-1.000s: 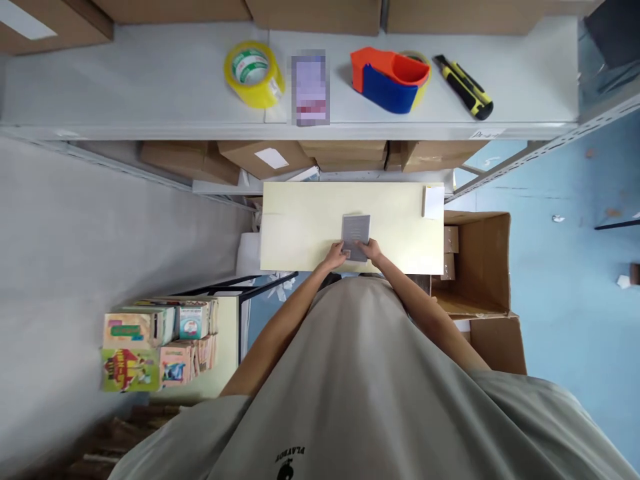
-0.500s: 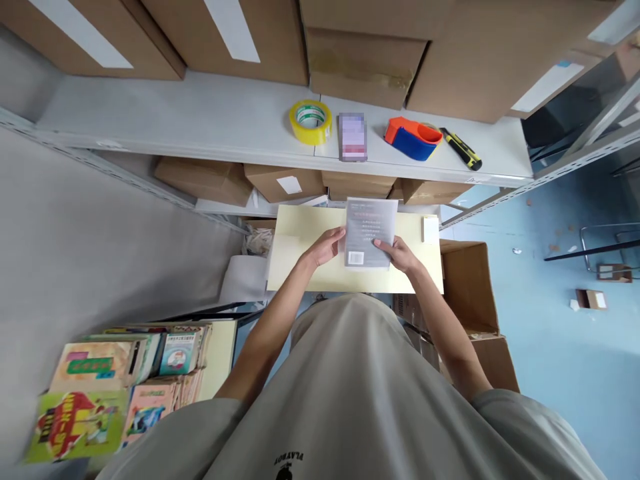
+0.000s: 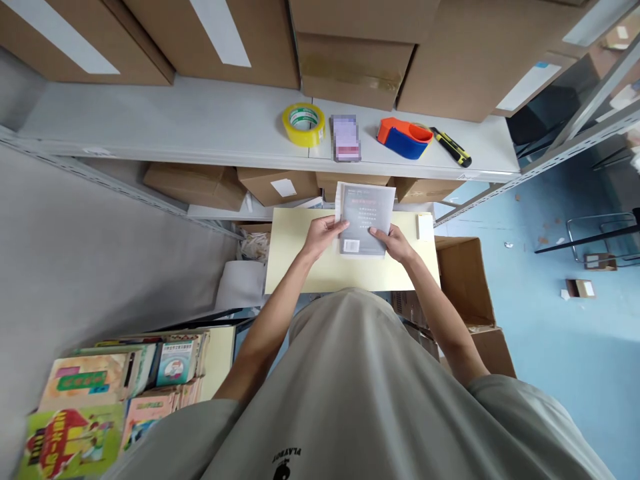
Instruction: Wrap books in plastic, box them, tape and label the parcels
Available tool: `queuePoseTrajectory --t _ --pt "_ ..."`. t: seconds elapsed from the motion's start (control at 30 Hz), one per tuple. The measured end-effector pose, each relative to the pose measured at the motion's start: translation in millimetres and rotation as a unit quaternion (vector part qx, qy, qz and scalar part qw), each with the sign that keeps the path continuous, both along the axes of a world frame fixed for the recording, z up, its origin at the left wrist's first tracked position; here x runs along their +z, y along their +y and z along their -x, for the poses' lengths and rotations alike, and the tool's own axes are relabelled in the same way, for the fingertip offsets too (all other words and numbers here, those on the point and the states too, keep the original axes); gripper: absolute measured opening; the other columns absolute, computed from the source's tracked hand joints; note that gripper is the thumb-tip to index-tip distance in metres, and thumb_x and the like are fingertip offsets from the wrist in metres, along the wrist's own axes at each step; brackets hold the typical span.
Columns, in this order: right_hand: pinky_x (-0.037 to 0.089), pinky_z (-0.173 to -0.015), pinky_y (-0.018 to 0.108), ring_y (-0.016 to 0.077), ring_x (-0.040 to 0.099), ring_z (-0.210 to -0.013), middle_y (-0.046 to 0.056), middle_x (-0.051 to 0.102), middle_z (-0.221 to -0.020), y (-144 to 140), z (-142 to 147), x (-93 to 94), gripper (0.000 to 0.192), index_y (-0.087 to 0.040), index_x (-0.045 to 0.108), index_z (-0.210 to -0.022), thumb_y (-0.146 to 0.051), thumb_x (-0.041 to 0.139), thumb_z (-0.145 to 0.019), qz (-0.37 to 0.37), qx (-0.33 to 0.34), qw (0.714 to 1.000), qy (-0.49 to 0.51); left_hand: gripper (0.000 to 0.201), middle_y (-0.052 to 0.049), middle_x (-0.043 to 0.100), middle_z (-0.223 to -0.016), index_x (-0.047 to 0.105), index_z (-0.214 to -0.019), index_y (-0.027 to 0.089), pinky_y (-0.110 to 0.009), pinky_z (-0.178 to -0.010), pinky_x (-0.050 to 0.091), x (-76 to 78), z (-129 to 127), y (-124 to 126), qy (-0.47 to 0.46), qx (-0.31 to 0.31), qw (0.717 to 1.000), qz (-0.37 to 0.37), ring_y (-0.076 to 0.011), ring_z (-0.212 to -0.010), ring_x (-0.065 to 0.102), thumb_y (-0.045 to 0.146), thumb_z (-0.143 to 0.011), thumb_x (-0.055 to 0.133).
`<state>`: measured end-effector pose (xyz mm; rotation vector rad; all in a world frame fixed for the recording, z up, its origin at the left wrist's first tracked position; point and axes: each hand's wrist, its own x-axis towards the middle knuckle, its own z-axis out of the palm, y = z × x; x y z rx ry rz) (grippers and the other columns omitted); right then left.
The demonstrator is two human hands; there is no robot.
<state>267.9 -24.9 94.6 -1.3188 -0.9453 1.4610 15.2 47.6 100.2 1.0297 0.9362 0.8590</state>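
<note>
A grey book (image 3: 367,217) with a barcode at its lower left sits inside a translucent plastic sleeve (image 3: 339,200). I hold it over a pale yellow tabletop (image 3: 300,267). My left hand (image 3: 323,237) is closed on the left edge, thumb on top. On the opposite side my right hand (image 3: 395,243) grips the right edge, its thumb lying on the cover. The fingers beneath are hidden. A small white stack (image 3: 425,227) lies to the right on the tabletop.
On the shelf (image 3: 200,127) ahead lie yellow tape (image 3: 303,125), a phone (image 3: 346,138), an orange-blue tape dispenser (image 3: 405,138) and a utility knife (image 3: 451,147). Cardboard boxes (image 3: 357,67) stand behind. An open carton (image 3: 463,280) is at right, several books (image 3: 83,380) at lower left.
The sleeved book has risen slightly away from me, toward the shelf. My left hand, earlier loosely at its left edge, now has its thumb over the sleeve. The view has shifted a little.
</note>
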Motion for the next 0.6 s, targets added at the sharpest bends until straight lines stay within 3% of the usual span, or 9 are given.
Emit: queuePoseTrajectory --t 0.1,0.2,0.27,0.3,0.37,0.47,0.53,0.6 --pt "0.066 -0.123 0.065 0.0455 0.08 -0.135 0.019 0.088 -0.139 7 -3 -5.6 0.092 -0.02 0.086 -0.13 -0.091 0.102 -0.073 -0.01 -0.03 0.996 -0.082 0.074 -0.008 0.085 -0.092 0.087 -0.092 0.018 -0.038 -0.086 0.062 -2.4 -6 1 0.01 0.03 0.999 -0.026 -0.0271 -0.092 0.077 0.084 -0.064 0.109" --pt "0.05 -0.139 0.075 0.0509 0.057 -0.168 0.023 0.066 -0.178 11 8 -14.4 0.116 -0.024 0.075 -0.161 -0.1 0.093 -0.075 -0.062 -0.11 0.971 -0.203 0.061 -0.001 0.072 -0.073 0.072 -0.073 0.021 -0.031 -0.073 0.052 -5.3 -12 1 0.075 0.073 0.991 -0.085 -0.0198 -0.076 0.066 0.076 -0.081 0.099" --pt "0.046 -0.143 0.074 0.0488 0.045 -0.178 0.021 0.05 -0.192 11 23 -17.9 0.126 -0.027 0.06 -0.179 -0.104 0.083 -0.082 -0.078 -0.1 0.97 -0.209 0.058 0.0 0.066 -0.067 0.067 -0.067 0.022 -0.03 -0.069 0.047 -4.1 -19 -3 0.141 0.091 0.977 -0.129 -0.018 -0.07 0.062 0.068 -0.093 0.09" --pt "0.05 -0.141 0.071 0.0476 0.046 -0.179 0.02 0.049 -0.193 11 31 -18.0 0.126 -0.027 0.055 -0.183 -0.105 0.079 -0.086 -0.077 -0.072 0.976 -0.191 0.055 0.0 0.067 -0.067 0.069 -0.068 0.021 -0.031 -0.07 0.047 -2.0 -23 -6 0.174 0.093 0.969 -0.147 -0.0189 -0.071 0.063 0.065 -0.097 0.086" --pt "0.061 -0.131 0.061 0.0445 0.059 -0.168 0.02 0.059 -0.185 11 47 -14.5 0.12 -0.026 0.059 -0.18 -0.105 0.074 -0.091 -0.074 -0.02 0.987 -0.145 0.044 -0.004 0.079 -0.076 0.082 -0.079 0.021 -0.034 -0.077 0.053 4.5 -34 -15 0.235 0.084 0.953 -0.169 -0.0241 -0.078 0.074 0.058 -0.102 0.083" --pt "0.069 -0.109 0.047 0.0348 0.077 -0.13 0.013 0.084 -0.138 16 57 -5.5 0.093 -0.024 0.078 -0.144 -0.102 0.077 -0.093 -0.085 -0.023 0.989 -0.119 0.03 -0.012 0.093 -0.103 0.095 -0.102 0.024 -0.045 -0.096 0.063 15.8 -51 -29 0.313 0.043 0.932 -0.179 -0.0373 -0.101 0.087 0.053 -0.099 0.09" --pt "0.068 -0.096 0.041 0.0276 0.075 -0.104 0.006 0.081 -0.106 22 51 -2.0 0.08 -0.025 0.078 -0.116 -0.101 0.078 -0.093 -0.083 -0.061 0.989 -0.102 0.035 -0.016 0.094 -0.122 0.097 -0.114 0.025 -0.052 -0.108 0.065 19.6 -57 -37 0.309 0.003 0.932 -0.188 -0.0436 -0.117 0.088 0.054 -0.094 0.096" --pt "0.065 -0.085 0.038 0.0232 0.07 -0.089 0.001 0.072 -0.089 28 38 -2.0 0.079 -0.026 0.071 -0.099 -0.104 0.078 -0.09 -0.07 -0.094 0.991 -0.072 0.048 -0.017 0.09 -0.143 0.096 -0.124 0.025 -0.054 -0.115 0.067 17.8 -54 -40 0.227 -0.052 0.955 -0.186 -0.0448 -0.134 0.085 0.062 -0.094 0.095"
